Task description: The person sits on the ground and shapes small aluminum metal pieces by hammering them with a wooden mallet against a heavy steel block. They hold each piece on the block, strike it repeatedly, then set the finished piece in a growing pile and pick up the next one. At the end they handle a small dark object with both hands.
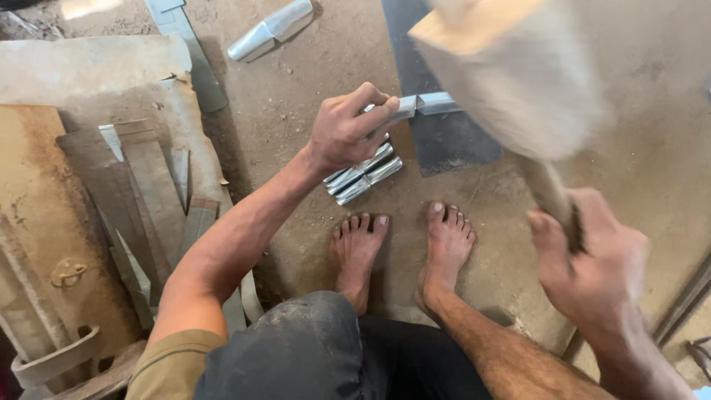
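Head view: floor [296,244], dusty.
Mallet [511,67]: raised, blurred, probably wooden.
Plate [444,141]: dark, on floor.
Right hand [592,274]: fingers closed on mallet handle.
Left hand [344,133]: fingers gripping strip [426,104] over plate.

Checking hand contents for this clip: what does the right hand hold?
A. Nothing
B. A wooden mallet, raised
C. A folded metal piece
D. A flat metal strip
B: the right hand grips the handle of a wooden mallet, its blurred head lifted above the floor, while the left hand pins a folded metal piece on the dark plate.
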